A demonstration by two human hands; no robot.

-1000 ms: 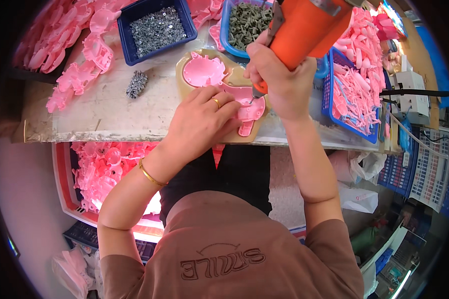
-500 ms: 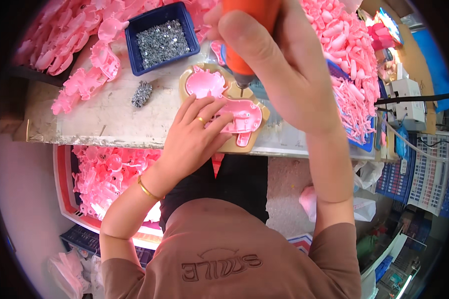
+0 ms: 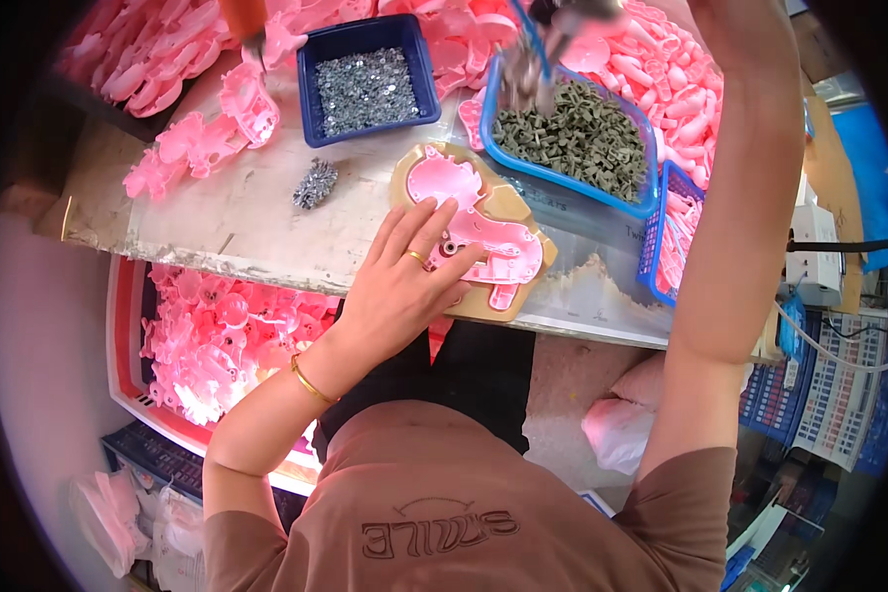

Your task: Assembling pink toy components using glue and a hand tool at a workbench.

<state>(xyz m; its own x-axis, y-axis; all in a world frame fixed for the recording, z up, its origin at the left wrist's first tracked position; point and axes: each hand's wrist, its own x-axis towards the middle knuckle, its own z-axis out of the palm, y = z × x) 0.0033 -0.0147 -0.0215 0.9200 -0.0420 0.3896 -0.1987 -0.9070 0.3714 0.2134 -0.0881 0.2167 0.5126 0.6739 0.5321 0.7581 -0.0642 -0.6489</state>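
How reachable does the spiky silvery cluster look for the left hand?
Probably yes: the left hand rests on the pink part, and the silvery cluster lies leftward on the tabletop, with nothing seen standing between.

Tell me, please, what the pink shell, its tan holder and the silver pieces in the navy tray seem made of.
Pink shell: likely moulded plastic, smooth and slightly glossy, from its thin curved walls and highlights.
Tan holder: perhaps cast resin or hard plastic; its even, dull surface leaves this open.
Silver pieces: probably shiny metal, from their grey colour and bright glints.
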